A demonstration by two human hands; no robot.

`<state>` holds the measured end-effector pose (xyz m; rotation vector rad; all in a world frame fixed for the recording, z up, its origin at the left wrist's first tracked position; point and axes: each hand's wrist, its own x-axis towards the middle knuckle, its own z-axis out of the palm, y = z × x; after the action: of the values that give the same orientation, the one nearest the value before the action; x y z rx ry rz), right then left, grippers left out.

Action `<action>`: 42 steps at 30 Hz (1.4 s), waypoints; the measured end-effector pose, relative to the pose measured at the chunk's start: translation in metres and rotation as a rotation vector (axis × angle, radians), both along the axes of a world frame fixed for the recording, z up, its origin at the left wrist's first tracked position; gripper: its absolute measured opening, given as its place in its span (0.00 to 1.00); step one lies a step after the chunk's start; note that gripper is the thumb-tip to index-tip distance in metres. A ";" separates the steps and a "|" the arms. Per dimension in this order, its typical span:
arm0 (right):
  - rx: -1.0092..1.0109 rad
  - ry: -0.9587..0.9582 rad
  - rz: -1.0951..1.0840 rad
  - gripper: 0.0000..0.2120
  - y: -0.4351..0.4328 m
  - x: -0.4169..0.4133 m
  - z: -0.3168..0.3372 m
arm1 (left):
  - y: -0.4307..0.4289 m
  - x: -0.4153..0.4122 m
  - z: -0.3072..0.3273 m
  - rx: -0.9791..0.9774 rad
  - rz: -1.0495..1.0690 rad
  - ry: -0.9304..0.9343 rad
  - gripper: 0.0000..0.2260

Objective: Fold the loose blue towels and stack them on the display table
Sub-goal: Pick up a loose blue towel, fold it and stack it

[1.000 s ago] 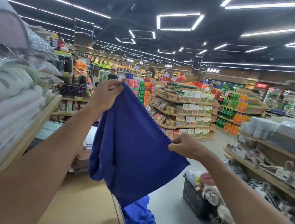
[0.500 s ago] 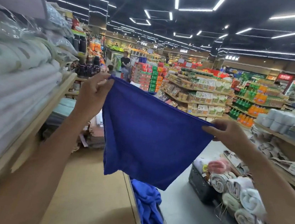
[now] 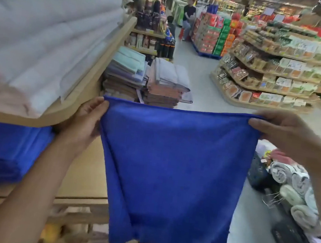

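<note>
Both hands, L point(image 3: 87, 120) & R point(image 3: 281, 132), pinch blue towel point(image 3: 169, 173) top corners, hanging flat.

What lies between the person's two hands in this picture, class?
In the head view, the blue towel spans the gap: the left hand and right hand each pinch a top corner, and it hangs flat below.
</note>
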<state>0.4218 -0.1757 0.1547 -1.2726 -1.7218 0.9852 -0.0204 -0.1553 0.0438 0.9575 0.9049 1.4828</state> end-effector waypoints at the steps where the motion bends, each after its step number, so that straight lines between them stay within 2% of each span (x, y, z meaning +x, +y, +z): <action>1: -0.040 -0.036 -0.013 0.21 0.009 -0.006 -0.019 | -0.003 -0.008 -0.009 -0.039 0.056 0.085 0.08; 4: -0.204 -0.111 -0.042 0.06 0.031 -0.026 -0.076 | -0.011 -0.030 -0.040 -0.088 0.156 0.363 0.08; 5: -0.253 -0.140 -0.055 0.04 0.037 -0.033 -0.095 | -0.012 -0.035 -0.050 -0.090 0.178 0.432 0.07; 7: -0.334 -0.134 -0.121 0.04 0.044 -0.047 -0.126 | -0.012 -0.045 -0.067 -0.084 0.226 0.595 0.05; 10: -0.389 -0.014 -0.209 0.04 0.054 -0.066 -0.153 | -0.007 -0.055 -0.079 -0.111 0.288 0.808 0.04; 15: -0.378 0.129 -0.270 0.02 0.086 -0.090 -0.162 | 0.022 -0.054 -0.075 -0.258 0.328 0.792 0.07; 19: -0.330 0.143 -0.303 0.06 0.129 -0.105 -0.162 | 0.069 -0.040 -0.048 -0.331 0.338 0.609 0.06; 21: -0.302 0.161 -0.349 0.08 0.154 -0.116 -0.165 | 0.090 -0.033 -0.037 -0.320 0.331 0.570 0.09; 22: -0.276 0.139 -0.372 0.10 0.164 -0.123 -0.166 | 0.098 -0.032 -0.037 -0.290 0.319 0.617 0.13; 24: -0.212 -0.046 -0.405 0.25 0.172 -0.135 -0.173 | 0.105 -0.036 -0.047 -0.201 0.264 0.803 0.20; 26: -0.156 -0.223 -0.324 0.35 0.160 -0.152 -0.184 | 0.094 -0.043 -0.066 -0.137 0.233 0.967 0.22; 28: -0.107 -0.328 -0.130 0.34 0.134 -0.175 -0.207 | 0.071 -0.053 -0.094 -0.126 0.268 1.106 0.15; 31: -0.015 -0.539 0.084 0.32 0.090 -0.208 -0.245 | 0.021 -0.068 -0.134 -0.307 0.260 1.319 0.06; 33: 0.086 -0.646 0.129 0.31 0.066 -0.223 -0.263 | -0.010 -0.067 -0.148 -0.413 0.183 1.460 0.04; 35: 0.138 -0.726 0.127 0.30 0.051 -0.231 -0.276 | -0.030 -0.056 -0.152 -0.451 0.107 1.508 0.05; 37: 0.144 -0.795 0.118 0.30 0.043 -0.234 -0.286 | -0.040 -0.040 -0.146 -0.484 0.045 1.394 0.06; 38: 0.163 -0.846 0.117 0.31 0.041 -0.234 -0.290 | -0.043 -0.033 -0.139 -0.521 0.026 1.179 0.07; 41: 0.233 -0.911 0.101 0.33 0.038 -0.234 -0.298 | -0.050 -0.016 -0.122 -0.718 -0.046 0.153 0.10; 42: 0.238 -0.910 0.090 0.33 0.038 -0.234 -0.298 | -0.052 -0.013 -0.120 -0.752 -0.075 -0.128 0.11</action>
<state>0.1874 -0.1381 -0.1434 -1.6118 -2.4892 0.1920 -0.0329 -0.2073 -0.0765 0.3315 1.1904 0.9916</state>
